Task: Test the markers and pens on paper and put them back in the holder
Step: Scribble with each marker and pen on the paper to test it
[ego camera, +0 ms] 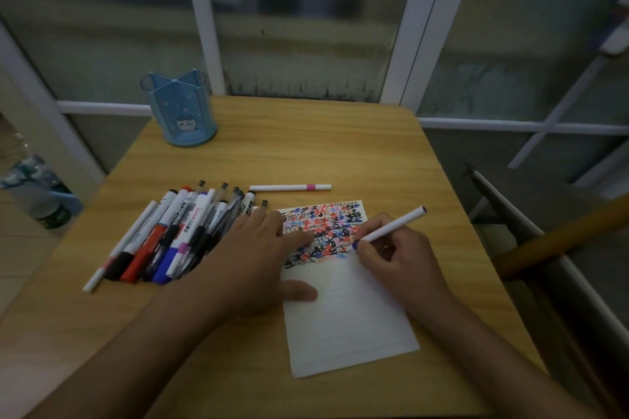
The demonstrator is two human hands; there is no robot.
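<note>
The right hand (pixel 396 257) grips a white marker (pixel 391 227) in a writing hold, tip on the paper (pixel 343 309) — barrel slanting toward two o'clock. The left hand (pixel 262 255) lies flat, fingers spread, pinning the sheet's nine o'clock edge. The holder (pixel 182 112) stands at eleven o'clock.

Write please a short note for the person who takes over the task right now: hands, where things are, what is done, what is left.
Right hand: holds a purple marker in a writing grip, tip on the paper.
Left hand: flat, palm down, pinning the paper's left edge.
Paper: upper part full of test marks, lower part blank.
Pile of pens and markers lies left of the paper.
A pink marker lies apart, beyond the paper.
Holder stands at the table's far left corner; nothing shows in it.
Done: many test marks on the paper.
Left: finish testing, then put everything into the holder.
</note>
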